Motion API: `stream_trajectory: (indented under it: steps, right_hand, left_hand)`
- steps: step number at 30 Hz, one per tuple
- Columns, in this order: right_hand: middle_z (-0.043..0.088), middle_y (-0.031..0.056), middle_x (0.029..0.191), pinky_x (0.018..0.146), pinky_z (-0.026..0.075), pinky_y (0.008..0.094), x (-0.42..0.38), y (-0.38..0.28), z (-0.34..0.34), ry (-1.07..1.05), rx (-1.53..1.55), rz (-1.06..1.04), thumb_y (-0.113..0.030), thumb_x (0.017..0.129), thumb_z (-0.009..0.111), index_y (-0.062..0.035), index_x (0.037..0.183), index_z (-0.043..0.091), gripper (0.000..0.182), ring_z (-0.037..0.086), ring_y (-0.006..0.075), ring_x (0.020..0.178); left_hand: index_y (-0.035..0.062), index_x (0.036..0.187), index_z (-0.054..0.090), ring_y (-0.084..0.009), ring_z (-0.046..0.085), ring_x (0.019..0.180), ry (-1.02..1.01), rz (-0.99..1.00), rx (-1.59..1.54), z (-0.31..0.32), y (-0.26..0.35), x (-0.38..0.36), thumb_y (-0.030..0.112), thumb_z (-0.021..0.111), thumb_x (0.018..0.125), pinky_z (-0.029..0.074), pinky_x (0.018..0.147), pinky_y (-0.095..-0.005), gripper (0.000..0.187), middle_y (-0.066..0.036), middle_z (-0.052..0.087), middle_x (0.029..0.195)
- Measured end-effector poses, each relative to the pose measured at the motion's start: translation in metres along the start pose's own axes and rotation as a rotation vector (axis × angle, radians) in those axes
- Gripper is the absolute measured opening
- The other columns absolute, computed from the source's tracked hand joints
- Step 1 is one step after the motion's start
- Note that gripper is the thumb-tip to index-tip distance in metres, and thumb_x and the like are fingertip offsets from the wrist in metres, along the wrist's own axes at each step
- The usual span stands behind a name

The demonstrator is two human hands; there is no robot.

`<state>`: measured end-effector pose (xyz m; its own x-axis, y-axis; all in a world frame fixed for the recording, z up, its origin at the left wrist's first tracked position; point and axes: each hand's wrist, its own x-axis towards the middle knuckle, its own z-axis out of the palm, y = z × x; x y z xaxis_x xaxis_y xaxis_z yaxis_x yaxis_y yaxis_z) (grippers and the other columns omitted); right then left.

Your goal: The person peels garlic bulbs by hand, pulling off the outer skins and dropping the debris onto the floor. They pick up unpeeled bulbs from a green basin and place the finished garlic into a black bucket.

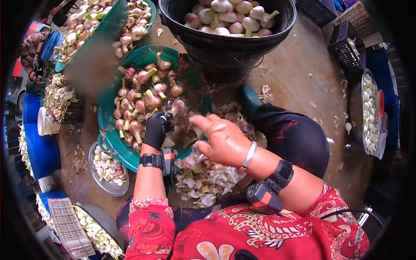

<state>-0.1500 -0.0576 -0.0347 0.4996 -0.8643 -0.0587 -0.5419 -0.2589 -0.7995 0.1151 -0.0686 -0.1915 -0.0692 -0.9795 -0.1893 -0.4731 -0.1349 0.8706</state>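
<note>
Papery skins [207,181] heap just this side of the green basin [113,146]. Over its right half, your gloved left hand [157,130] has a closed grip on a garlic bulb [178,106]; your right hand [225,142] is half open, nothing visible in it. Many rough bulbs [135,127] await cleaning inside, cleaner ones [227,16] filling the bucket [208,43] beyond.

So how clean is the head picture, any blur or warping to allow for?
Head view: black ring around the frame, the outer crate bowed by the lens; a brownish smear blurs the upper left, across the edge of the green basin; soft sheen on the floor; right hand readable, its fingertips slightly soft.
</note>
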Motion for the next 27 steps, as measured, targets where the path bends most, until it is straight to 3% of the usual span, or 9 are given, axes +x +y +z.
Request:
stream_trajectory:
  steps: [4, 8, 10, 13, 14, 22, 24, 25, 27]
  right_hand:
    - [0.054, 0.0261, 0.110, 0.088, 0.045, 0.0473, 0.014, 0.001, 0.018, 0.188, 0.195, 0.077, -0.006, 0.066, 0.063, -0.0086, 0.130, 0.043, 0.067, 0.053, 0.0418, 0.104]
    - [0.056, 0.0004, 0.078, 0.066, 0.045, 0.0220, 0.027, -0.003, 0.022, 0.143, 0.997, -0.025, -0.005, 0.085, 0.057, -0.0045, 0.108, 0.058, 0.023, 0.049, 0.0058, 0.072]
    - [0.056, 0.0006, 0.080, 0.065, 0.045, 0.0217, 0.025, -0.006, 0.017, 0.235, 0.870, 0.018, -0.005, 0.080, 0.060, -0.0024, 0.108, 0.056, 0.029, 0.050, 0.0053, 0.073]
    - [0.059, 0.0043, 0.086, 0.064, 0.048, 0.0241, 0.009, -0.013, 0.000, 0.017, 0.991, 0.269, -0.005, 0.070, 0.067, -0.0012, 0.114, 0.052, 0.047, 0.056, 0.0097, 0.077]
    - [0.059, 0.0050, 0.087, 0.064, 0.049, 0.0248, 0.009, -0.012, 0.003, -0.005, 0.991, 0.248, -0.004, 0.070, 0.069, -0.0015, 0.116, 0.051, 0.049, 0.058, 0.0108, 0.078]
    - [0.061, 0.0071, 0.092, 0.074, 0.050, 0.0294, -0.006, -0.024, 0.022, -0.056, 0.962, 0.055, -0.013, 0.068, 0.077, -0.0030, 0.115, 0.054, 0.054, 0.060, 0.0157, 0.080]
    - [0.062, 0.0136, 0.094, 0.078, 0.050, 0.0355, -0.007, -0.025, 0.024, 0.284, 0.334, -0.217, -0.020, 0.065, 0.079, -0.0039, 0.114, 0.055, 0.057, 0.063, 0.0285, 0.085]
    - [0.062, 0.0105, 0.096, 0.077, 0.050, 0.0258, -0.009, -0.027, 0.019, 0.339, 0.188, -0.263, -0.017, 0.067, 0.081, -0.0014, 0.115, 0.056, 0.057, 0.059, 0.0113, 0.084]
    - [0.062, 0.0102, 0.095, 0.075, 0.050, 0.0257, -0.010, -0.026, 0.021, 0.317, 0.239, -0.207, -0.017, 0.068, 0.081, -0.0012, 0.114, 0.057, 0.055, 0.060, 0.0111, 0.082]
  left_hand:
    - [-0.0040, 0.098, 0.064, -0.0128, 0.060, 0.060, -0.056, 0.116, -0.096, -0.014, 0.132, -0.043, 0.013, 0.060, 0.085, 0.051, 0.056, -0.0261, 0.021, -0.008, 0.064, 0.085]
    - [-0.0018, 0.103, 0.061, -0.0152, 0.063, 0.068, 0.076, -0.061, -0.803, -0.030, 0.170, -0.084, 0.012, 0.054, 0.089, 0.052, 0.063, -0.0271, 0.021, -0.008, 0.064, 0.091]
    - [0.0021, 0.099, 0.063, -0.0147, 0.063, 0.072, 0.345, -0.230, -1.111, -0.038, 0.162, -0.099, 0.016, 0.054, 0.092, 0.051, 0.063, -0.0274, 0.018, -0.008, 0.065, 0.091]
    - [0.0020, 0.101, 0.064, -0.0103, 0.061, 0.080, 0.047, -0.475, -0.036, -0.030, 0.136, -0.122, 0.025, 0.065, 0.087, 0.050, 0.066, -0.0250, 0.027, -0.007, 0.065, 0.091]
    - [0.0006, 0.103, 0.063, -0.0090, 0.061, 0.077, 0.119, -0.237, -0.006, -0.018, 0.119, -0.131, 0.027, 0.066, 0.086, 0.050, 0.067, -0.0238, 0.032, -0.005, 0.065, 0.090]
    - [0.0003, 0.108, 0.061, -0.0109, 0.062, 0.079, 0.280, -0.027, -0.852, 0.008, 0.185, -0.109, 0.023, 0.058, 0.093, 0.050, 0.067, -0.0249, 0.027, -0.004, 0.065, 0.092]
    - [0.0004, 0.109, 0.061, -0.0103, 0.062, 0.079, 0.344, 0.037, -0.654, 0.013, 0.183, -0.104, 0.022, 0.059, 0.092, 0.050, 0.066, -0.0240, 0.027, -0.004, 0.065, 0.093]
    - [0.0001, 0.107, 0.061, -0.0104, 0.061, 0.079, 0.351, 0.000, -0.668, 0.015, 0.185, -0.104, 0.021, 0.055, 0.094, 0.049, 0.067, -0.0241, 0.025, -0.004, 0.065, 0.092]
    - [-0.0004, 0.106, 0.062, -0.0114, 0.062, 0.080, 0.367, -0.043, -0.689, 0.017, 0.184, -0.103, 0.017, 0.052, 0.095, 0.050, 0.068, -0.0243, 0.023, -0.006, 0.066, 0.093]
